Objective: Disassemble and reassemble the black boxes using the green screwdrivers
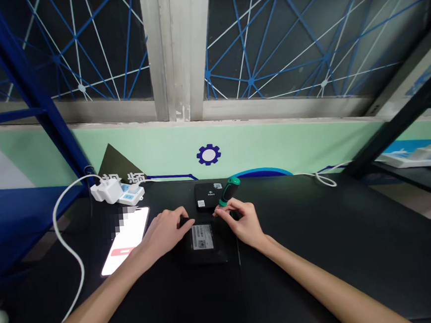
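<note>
A small flat black box [204, 244] with a white label lies on the black table [319, 243] in front of me. My left hand [166, 231] rests on the box's near-left corner, fingers curled and pressing on its edge. My right hand [242, 221] is closed round a screwdriver [228, 190] with a green and black handle, held upright and tilted, its tip down at the box's far right corner. A second black box [206, 194] with small stickers lies just behind, against the wall.
A phone [126, 238] with a lit screen lies left of my left hand. Behind it sit a white power strip and plug [117, 192], with a white cable [67, 243] looping to the left. Another white cable [325, 178] lies at the back right. Blue shelving stands on the left.
</note>
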{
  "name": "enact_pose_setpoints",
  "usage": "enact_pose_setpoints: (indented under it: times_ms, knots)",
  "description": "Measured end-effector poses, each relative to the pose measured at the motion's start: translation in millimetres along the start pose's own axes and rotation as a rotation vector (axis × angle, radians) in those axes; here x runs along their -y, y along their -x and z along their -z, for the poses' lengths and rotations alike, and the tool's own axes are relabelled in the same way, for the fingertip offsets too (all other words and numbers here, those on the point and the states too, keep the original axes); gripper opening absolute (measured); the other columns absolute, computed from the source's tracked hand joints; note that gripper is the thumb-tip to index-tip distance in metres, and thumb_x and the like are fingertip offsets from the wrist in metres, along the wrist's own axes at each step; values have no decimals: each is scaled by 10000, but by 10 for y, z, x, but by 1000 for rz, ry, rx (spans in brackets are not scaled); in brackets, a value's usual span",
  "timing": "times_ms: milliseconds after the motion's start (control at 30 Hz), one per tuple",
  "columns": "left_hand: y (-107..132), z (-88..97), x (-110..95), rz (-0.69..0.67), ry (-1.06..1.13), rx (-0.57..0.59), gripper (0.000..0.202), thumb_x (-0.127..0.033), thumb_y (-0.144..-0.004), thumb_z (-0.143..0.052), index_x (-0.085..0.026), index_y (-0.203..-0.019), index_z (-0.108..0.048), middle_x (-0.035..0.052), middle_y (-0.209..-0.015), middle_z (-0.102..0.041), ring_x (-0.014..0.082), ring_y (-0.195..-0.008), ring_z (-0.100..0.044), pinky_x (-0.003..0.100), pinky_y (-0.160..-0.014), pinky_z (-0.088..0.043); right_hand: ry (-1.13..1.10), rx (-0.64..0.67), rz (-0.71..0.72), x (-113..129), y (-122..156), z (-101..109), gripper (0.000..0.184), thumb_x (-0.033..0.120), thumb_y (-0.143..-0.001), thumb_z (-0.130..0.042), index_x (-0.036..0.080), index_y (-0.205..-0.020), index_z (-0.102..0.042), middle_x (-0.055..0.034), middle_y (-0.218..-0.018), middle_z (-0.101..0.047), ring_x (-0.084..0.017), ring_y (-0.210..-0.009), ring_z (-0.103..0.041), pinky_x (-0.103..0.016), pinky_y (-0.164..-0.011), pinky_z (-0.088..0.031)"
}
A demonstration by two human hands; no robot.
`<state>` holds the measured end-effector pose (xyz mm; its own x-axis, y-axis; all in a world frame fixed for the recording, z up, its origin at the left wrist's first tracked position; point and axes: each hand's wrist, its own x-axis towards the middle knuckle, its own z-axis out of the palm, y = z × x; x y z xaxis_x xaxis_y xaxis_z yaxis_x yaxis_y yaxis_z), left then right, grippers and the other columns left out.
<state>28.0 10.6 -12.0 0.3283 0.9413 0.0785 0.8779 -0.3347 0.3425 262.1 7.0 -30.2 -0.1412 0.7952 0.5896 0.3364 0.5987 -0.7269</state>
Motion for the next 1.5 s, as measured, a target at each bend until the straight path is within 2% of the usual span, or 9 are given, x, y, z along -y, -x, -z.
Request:
enact_pose_setpoints:
  times_ms: [400,800,1033,1267,1500]
  knots:
    - [4,-4,-59,23,39,-3,248,-457,-959,-519,-233,-926,-622,-26,-657,-618,197,-665,-635,269,-543,-321,91,29,43,-21,1,-13,222,327,-925,-640,193,-750,-623,-41,-719,-693,-152,-588,-598,-274,-592,-483]
    - [-3,7,-78,20,13,15,250,-455,-967,-493,-238,-950,-616,-10,-700,-649,216,-697,-664,266,-552,-339,24,-15,-40,-90,-1,-51,301,427,-869,-707,206,-716,-570,-11,-642,-677,-136,-526,-576,-256,-534,-494]
    - [0,-5,-54,5,4,16,244,-458,-974,-487,-244,-947,-602,-19,-692,-638,209,-662,-651,264,-544,-320,-25,56,-12,-2,-12,-1,248,395,-945,-607,184,-832,-671,-66,-768,-748,-182,-639,-669,-293,-640,-531]
    - [5,29,-85,18,8,36,240,-449,-976,-480,-241,-957,-598,-16,-706,-648,202,-660,-658,261,-532,-311,51,37,38,-3,-16,1,259,367,-937,-622,190,-766,-701,-40,-675,-676,-163,-599,-588,-287,-602,-490]
    - [5,21,-82,14,-3,32,238,-447,-975,-474,-241,-959,-592,-8,-734,-665,205,-688,-668,259,-539,-309,80,-10,23,-36,-13,-13,276,395,-903,-658,198,-710,-642,-16,-630,-629,-140,-538,-539,-273,-554,-478]
